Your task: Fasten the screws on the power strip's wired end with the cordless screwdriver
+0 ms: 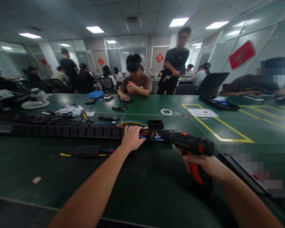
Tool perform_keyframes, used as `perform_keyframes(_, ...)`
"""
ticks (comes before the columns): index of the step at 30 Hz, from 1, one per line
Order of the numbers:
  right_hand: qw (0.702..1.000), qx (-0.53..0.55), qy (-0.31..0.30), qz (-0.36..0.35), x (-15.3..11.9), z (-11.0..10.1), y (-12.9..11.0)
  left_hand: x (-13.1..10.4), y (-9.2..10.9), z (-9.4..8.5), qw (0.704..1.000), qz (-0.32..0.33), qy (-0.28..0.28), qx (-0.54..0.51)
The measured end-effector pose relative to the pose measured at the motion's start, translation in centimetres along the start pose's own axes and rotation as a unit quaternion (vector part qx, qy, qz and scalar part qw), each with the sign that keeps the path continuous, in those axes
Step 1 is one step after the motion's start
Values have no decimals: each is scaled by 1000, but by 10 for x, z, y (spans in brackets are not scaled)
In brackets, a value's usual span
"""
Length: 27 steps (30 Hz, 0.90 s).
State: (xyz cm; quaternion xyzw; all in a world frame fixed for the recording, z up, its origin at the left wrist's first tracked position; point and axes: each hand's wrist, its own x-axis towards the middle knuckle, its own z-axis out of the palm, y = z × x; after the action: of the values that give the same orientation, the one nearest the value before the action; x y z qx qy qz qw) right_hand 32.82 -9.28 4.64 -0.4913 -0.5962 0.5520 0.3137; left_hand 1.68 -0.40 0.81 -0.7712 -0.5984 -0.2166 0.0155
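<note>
A long black power strip [85, 131] with a row of sockets lies across the green table. My left hand [132, 138] is closed over it near its right end, fingers on the far side and thumb toward me. Just right of that hand the casing is open, showing metal terminals [155, 135] and coloured wires. In my right hand [204, 163] is a black and orange cordless drill [192, 145], gripped by its handle. Its chuck points left at the open end of the strip; the bit's tip cannot be made out.
A short socket block [87, 150] with wires lies in front of the strip. Behind it are a dark screwdriver [108, 118], loose wires [133, 121] and a small black box [155, 123]. A white tape roll [166, 112] lies farther back. Across the table a person holds a red-handled tool.
</note>
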Motion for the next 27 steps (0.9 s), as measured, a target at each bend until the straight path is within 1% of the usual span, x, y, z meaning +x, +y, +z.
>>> perform_keyframes(9,1000,-4,-6,7,-2,5,-9,1,-2,3,1000,1,4,0)
perform_keyframes(15,1000,-18,-6,2,-1,2,-5,0,-1,2,1000,4,10,2)
perform_keyframes(22,1000,3,6,18,0,1,-1,1,-3,4,1000,8,9,-1)
perform_keyframes(27,1000,-8,11,22,-1,2,0,2,-4,6,1000,9,13,-1)
